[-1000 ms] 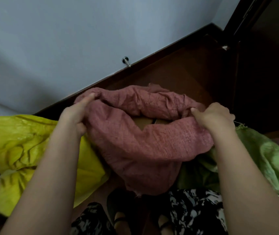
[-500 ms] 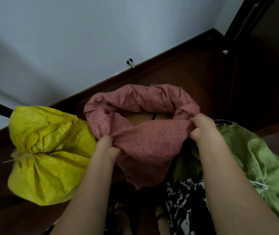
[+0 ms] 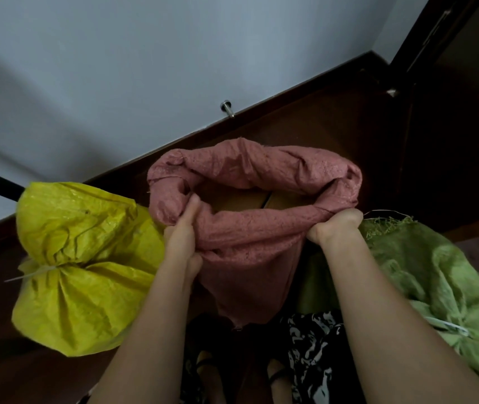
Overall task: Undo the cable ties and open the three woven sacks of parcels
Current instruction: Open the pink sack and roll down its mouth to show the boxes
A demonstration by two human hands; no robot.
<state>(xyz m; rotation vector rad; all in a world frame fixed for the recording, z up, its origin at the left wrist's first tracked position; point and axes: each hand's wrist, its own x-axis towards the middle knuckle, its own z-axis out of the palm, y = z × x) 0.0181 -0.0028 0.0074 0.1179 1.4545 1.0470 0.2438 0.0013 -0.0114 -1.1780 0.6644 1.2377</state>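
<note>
Since the frame 0.5 s ago, L hand [image 3: 180, 237] has shifted up the near-left rim of the pink sack [image 3: 249, 243]; thumb now hooks over the rolled edge, fingers clamped on the fabric below. R hand [image 3: 335, 228] remains clamped on the near-right rim, pos. approx. unchanged. Mouth of sack is wider than before.

Pink sack: centre of scene, upright on floor, mouth open, rim rolled outward. No tie visible on it. Cardboard parcels [image 3: 249, 199] show inside the opening. Long axis of mouth runs left-right, between the two hands.

Yellow sack [image 3: 81, 258]: left of pink sack, touching it, near L forearm. Neck gathered and closed by a pale cable tie [image 3: 38, 271]; tie tail points left. Neck axis approx. far-near; tie sits left and near of L hand.

Green sack [image 3: 424, 272]: right of pink sack, beside R forearm. Closed by a white cable tie [image 3: 448, 326] at near-right, behind the R wrist line.

Status (est.): 1 of 3 sacks open; 2 ties remain.

Next move (est.): release pink rim, go to a tied sack. Yellow tie is nearer L hand; green tie is nearer R hand but lies near-side of it, so R arm would need to draw back. Either tie prob. needs both hands.

Background: dark wood floor [image 3: 319, 126], pale wall [image 3: 145, 68], metal door stop [image 3: 227, 108] at skirting.
</note>
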